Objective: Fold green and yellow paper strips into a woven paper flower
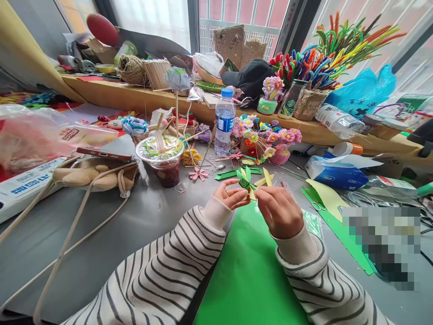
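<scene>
Both hands hold a small folded paper flower (246, 178), green with pale yellow pieces, above the green sheet (250, 266). My left hand (230, 195) grips it from the left, fingers curled around its base. My right hand (281, 211) pinches a yellow part at its lower right; the fingertips partly hide that spot. Just beyond the hands lie folded green strips (227, 174) and crossed pale yellow strips (266, 177). A pink paper flower (198, 174) on a thin stem rests farther left.
A lidded cup of dark drink (165, 169) stands left of the hands, near a bag (94, 176) with a phone (104, 154) on it. Behind are a water bottle (224, 122) and crocheted flowers (280, 135). Scissors (316, 204) and a tissue pack (333, 174) lie right.
</scene>
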The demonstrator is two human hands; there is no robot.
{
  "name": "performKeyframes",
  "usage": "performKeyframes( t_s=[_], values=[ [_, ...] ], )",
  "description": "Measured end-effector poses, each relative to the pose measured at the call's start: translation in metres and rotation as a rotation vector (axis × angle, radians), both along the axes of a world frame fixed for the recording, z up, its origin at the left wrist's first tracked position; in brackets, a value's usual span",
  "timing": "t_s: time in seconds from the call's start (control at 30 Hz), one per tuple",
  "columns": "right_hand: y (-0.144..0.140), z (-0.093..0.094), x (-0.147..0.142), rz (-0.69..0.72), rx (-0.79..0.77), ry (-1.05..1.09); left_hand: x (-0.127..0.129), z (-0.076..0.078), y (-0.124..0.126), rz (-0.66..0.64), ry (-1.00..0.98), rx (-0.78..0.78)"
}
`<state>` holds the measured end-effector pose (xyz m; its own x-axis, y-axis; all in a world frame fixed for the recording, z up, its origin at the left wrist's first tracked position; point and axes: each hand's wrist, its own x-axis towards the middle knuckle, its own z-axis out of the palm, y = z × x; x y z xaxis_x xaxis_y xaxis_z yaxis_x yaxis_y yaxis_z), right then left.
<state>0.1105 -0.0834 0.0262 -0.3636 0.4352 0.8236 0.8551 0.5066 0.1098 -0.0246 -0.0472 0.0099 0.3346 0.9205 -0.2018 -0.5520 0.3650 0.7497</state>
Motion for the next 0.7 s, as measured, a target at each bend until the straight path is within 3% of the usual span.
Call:
performKeyframes(
  t_s=[0.17,0.47,0.7],
  values=[
    [0.003,-0.005,0.002,0.043,-0.052,0.072,-0.001,-0.002,-0.003,0.086,0.065,0.193],
    [0.018,-0.012,0.017,0.260,-0.317,0.178,-0.008,-0.003,0.005,-0.010,0.230,0.213],
    [0.018,-0.030,0.025,0.279,-0.384,0.160,-0.008,-0.015,0.010,-0.128,0.402,0.298]
  ],
)
